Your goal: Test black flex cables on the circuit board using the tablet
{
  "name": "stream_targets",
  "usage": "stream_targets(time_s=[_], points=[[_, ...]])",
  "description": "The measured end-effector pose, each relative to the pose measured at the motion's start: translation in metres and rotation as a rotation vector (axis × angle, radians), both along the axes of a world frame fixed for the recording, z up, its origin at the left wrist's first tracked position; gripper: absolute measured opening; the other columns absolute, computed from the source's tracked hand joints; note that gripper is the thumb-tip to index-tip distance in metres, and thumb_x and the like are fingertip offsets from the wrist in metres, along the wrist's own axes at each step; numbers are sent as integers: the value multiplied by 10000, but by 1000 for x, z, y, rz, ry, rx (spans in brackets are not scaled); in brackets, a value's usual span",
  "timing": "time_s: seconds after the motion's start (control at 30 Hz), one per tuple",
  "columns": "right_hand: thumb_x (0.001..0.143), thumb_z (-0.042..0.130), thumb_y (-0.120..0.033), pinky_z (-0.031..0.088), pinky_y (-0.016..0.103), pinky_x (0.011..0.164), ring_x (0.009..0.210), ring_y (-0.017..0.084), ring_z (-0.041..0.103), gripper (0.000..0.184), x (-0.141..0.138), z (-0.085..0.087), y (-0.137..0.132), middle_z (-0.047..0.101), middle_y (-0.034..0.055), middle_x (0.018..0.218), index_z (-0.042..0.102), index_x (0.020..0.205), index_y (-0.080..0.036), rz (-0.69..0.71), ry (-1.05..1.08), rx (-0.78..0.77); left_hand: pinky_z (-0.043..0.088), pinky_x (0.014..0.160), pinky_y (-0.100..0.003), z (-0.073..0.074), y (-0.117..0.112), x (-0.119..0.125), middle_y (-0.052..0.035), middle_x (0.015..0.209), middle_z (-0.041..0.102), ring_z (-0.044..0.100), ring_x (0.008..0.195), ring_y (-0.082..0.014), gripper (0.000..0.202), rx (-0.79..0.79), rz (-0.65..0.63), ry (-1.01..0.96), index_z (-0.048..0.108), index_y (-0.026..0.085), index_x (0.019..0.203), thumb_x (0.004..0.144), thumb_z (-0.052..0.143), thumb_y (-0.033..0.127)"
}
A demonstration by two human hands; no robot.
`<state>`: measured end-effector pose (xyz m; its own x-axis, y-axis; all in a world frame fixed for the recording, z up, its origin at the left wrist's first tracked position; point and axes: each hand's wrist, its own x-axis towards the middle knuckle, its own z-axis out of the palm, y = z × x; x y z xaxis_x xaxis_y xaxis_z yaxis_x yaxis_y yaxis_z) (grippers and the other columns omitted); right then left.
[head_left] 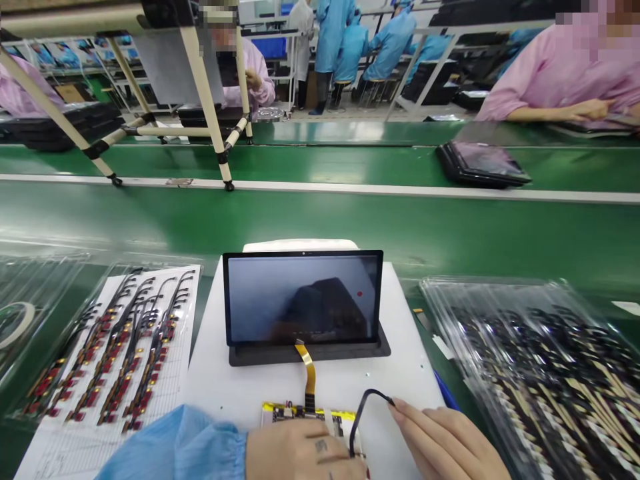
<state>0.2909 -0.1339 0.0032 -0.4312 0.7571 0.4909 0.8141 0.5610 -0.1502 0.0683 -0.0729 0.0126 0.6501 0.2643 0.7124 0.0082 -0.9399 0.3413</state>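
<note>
Well, the biggest thing in view is the green conveyor counter (320, 227), crossed by a pale rail, with a tube-framed rack (203, 87) standing over its far side. Beyond it sit co-workers in pink smocks, one (565, 80) with a hand near a dark-framed tablet (483, 163) on the belt, and people in blue gowns (390, 50) work farther back. On the near side, a white pad (400, 377) lies between two clear plastic trays: the left tray (60, 313) sits beside a printed sheet (185, 300) laid with rows of black cables with red connectors (117, 353), while the right tray (530, 373) is heaped with black-and-gold strips (550, 380). On the pad, a tablet (303, 300) rests on a dark sleeve (310, 353), its lit screen facing up, and an amber ribbon cable (306, 363) runs from its lower edge to a yellow-edged circuit board (300, 410). The left hand (300, 453), in a blue sleeve (190, 447), rests over the board's near edge — its grip is hidden, so I cannot tell whether it holds anything. The right hand (445, 443) is beside it, its fingers (415, 423) pinched on the end of a thin black cable (363, 417) that curves down to the left hand — closed on it, not spread.
</note>
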Motion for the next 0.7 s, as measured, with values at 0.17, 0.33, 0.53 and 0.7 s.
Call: stream_targets(time_s=[0.17,0.33,0.53,0.7], points=[[905,352,15,464,284,692,825,160,590,505,2,3,2,639,93,1046,300,1384,-137,35,-22,13,421,538,-175,5,4,-2,-3,598,589,534,534,-75,498,-26,-39,40,562,82,826,996,109,200],[910,343,-4,472,289,691,833,168,589,407,5,1,0,638,105,1046,432,1293,-108,49,-47,20,416,545,-181,-1,3,-5,-6,625,595,534,539,-75,485,-56,-49,72,557,102,831,996,117,221],[904,369,-3,474,309,692,801,184,597,549,2,1,1,647,83,1032,227,1413,-155,10,-50,24,393,527,-223,-19,-5,-9,39,847,656,583,627,-99,113,9,-80,134,545,283,1007,927,466,294],[917,366,-30,474,306,670,732,180,604,544,-1,4,3,652,71,1020,217,1416,-188,4,-21,16,393,553,-234,-26,-11,-11,32,892,658,599,677,-111,110,-4,-86,211,564,290,998,904,508,303]])
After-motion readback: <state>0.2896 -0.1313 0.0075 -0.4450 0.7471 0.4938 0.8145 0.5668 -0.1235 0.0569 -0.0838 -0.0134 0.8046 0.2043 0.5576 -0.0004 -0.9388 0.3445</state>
